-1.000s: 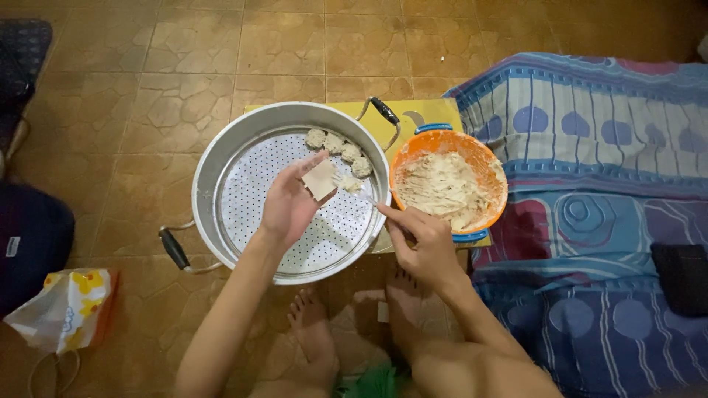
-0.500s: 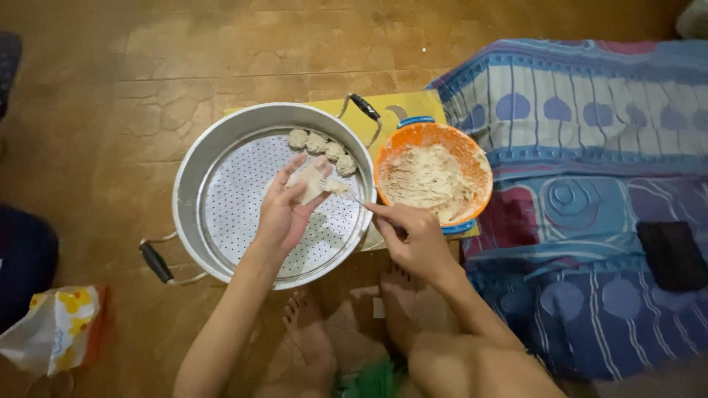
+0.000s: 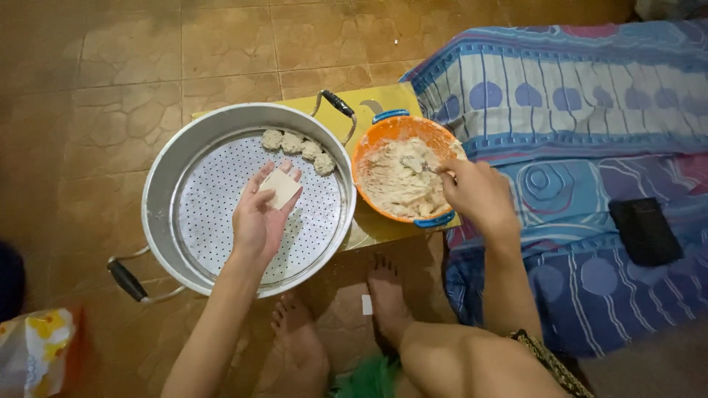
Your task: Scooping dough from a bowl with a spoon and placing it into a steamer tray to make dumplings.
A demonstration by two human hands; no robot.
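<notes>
My left hand [image 3: 259, 217] hovers over a large metal steamer pot [image 3: 164, 177] and holds a pale square dough wrapper [image 3: 281, 187] flat on its fingers. Several filled dumplings [image 3: 299, 146] lie in a row on the perforated tray at the pot's far edge. My right hand [image 3: 476, 193] reaches into an orange bowl [image 3: 369, 144] of pale minced filling [image 3: 394, 180], gripping a spoon [image 3: 420, 163] whose tip sits in the filling. The bowl stands on a low yellow board [image 3: 382, 99] beside the pot.
A blue patterned mattress [image 3: 590, 125] lies on the right with a black wallet-like object [image 3: 646, 230] on it. My bare feet [image 3: 383, 298] rest on the brown tiled floor [image 3: 96, 81] below the pot. A plastic bag [image 3: 33, 354] sits at the bottom left.
My right hand has moved from the bowl's near rim up into the filling. My left hand has drawn slightly back with the wrapper. The camera has shifted, so the pot and bowl sit lower in view.
</notes>
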